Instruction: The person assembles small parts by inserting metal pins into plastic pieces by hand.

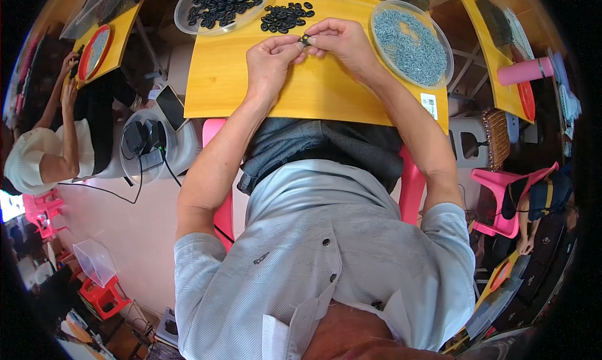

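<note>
Near the far edge of the yellow bench (251,100), the left hand (271,64) and the right hand (343,45) meet, thumbs and forefingers pinching a small black piece (305,40) between them; whether anything else is caught in the grip is too small to tell. Both forearms reach forward over the near edge, and the piece is held just in front of a loose heap of black oval pieces (282,18), a few of which lie apart at its far right side. Left of the heap stands a round translucent tub (180,15) filled with more of the same black ovals. To the right of the hands, near the right forearm, a second round translucent tub, the right tub (449,66), holds a mass of small silvery metal pieces (411,56), with a thin patch towards its far side. A white label (429,104) is stuck on the bench by its right edge. Off to the left, a co-worker in a white top (37,153) sits at another yellow bench, near a red tray (108,46).
</note>
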A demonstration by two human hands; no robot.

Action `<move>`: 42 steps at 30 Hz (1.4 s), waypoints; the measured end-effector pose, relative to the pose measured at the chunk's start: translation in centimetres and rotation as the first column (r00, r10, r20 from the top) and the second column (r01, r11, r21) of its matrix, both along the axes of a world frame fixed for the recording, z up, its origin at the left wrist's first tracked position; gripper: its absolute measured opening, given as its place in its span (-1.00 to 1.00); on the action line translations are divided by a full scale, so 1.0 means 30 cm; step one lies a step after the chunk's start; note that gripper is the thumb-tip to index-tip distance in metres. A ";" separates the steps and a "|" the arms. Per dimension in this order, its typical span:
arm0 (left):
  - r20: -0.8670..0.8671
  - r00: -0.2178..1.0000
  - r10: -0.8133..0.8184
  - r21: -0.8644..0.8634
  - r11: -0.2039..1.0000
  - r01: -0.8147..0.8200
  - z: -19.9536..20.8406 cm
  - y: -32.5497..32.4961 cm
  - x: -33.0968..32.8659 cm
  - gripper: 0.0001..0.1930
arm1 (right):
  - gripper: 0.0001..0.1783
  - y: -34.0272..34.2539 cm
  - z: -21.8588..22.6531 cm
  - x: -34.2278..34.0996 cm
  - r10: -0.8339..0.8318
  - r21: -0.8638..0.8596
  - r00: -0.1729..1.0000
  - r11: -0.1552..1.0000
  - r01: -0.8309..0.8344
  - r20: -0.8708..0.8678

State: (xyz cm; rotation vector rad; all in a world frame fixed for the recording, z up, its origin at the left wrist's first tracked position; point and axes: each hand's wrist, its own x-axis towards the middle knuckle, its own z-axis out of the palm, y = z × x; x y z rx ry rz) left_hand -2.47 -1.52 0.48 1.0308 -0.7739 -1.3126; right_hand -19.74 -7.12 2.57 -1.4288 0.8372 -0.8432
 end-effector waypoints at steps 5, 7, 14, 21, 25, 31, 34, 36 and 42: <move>-0.013 1.000 0.001 0.016 1.000 -0.001 0.001 0.000 0.000 -0.79 | -0.79 0.002 -0.004 0.005 0.001 -0.007 1.000 1.000 -0.001 0.000; 0.000 1.000 0.003 0.012 1.000 -0.003 0.002 0.001 -0.002 -0.80 | -0.80 0.003 -0.010 0.005 0.004 -0.013 1.000 1.000 -0.004 0.021; 0.103 0.992 -0.074 -0.113 0.990 0.085 0.009 0.004 -0.012 -0.77 | -0.80 -0.019 0.020 -0.025 0.063 -0.023 0.997 0.998 -0.064 -0.034; 0.579 0.815 -0.024 -0.231 0.954 0.193 0.000 0.009 -0.005 -0.69 | -0.85 -0.016 0.043 -0.043 0.108 0.018 0.989 0.994 -0.107 -0.100; 0.739 0.673 0.046 -0.280 0.929 0.244 0.004 0.001 0.009 -0.67 | -0.85 -0.010 0.040 -0.034 0.087 0.009 0.987 0.996 -0.086 -0.132; 0.798 0.585 0.144 -0.360 0.893 0.270 0.013 -0.008 0.016 -0.69 | -0.87 -0.020 0.018 -0.020 0.088 -0.033 0.982 0.995 -0.095 -0.168; 0.833 0.538 0.128 -0.301 0.921 0.247 0.039 0.011 0.023 -0.70 | -0.87 -0.022 0.014 -0.011 0.107 -0.016 0.981 0.994 -0.111 -0.163; 0.839 0.525 0.143 -0.316 0.914 0.255 0.025 0.013 0.017 -0.71 | -0.86 0.000 0.025 -0.016 0.100 0.008 0.982 0.995 -0.100 -0.162; 0.807 0.573 0.147 -0.356 0.894 0.272 0.008 0.019 0.032 -0.78 | -0.86 0.016 0.026 -0.005 0.097 0.061 0.978 0.994 -0.087 -0.185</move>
